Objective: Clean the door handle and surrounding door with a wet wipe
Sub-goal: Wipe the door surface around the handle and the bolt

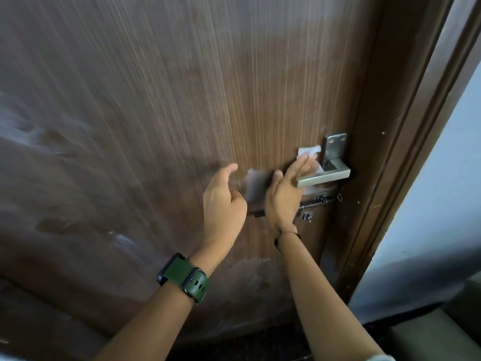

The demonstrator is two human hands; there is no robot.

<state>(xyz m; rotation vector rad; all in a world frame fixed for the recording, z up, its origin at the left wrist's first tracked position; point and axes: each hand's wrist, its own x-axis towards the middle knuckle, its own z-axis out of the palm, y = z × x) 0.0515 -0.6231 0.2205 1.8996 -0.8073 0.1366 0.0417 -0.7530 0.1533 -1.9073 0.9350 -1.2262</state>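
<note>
White wipe [308, 149] is pressed to the door [182, 100] behind the handle [325, 177] by straight fingers of the right hand [284, 196]; left hand [223, 207] hovers alongside, loosely curled, empty.

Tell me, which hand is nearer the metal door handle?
Right. The right hand presses the wet wipe on the door, its fingers passing behind the door handle. The left hand sits further left, clear of the handle.
</note>
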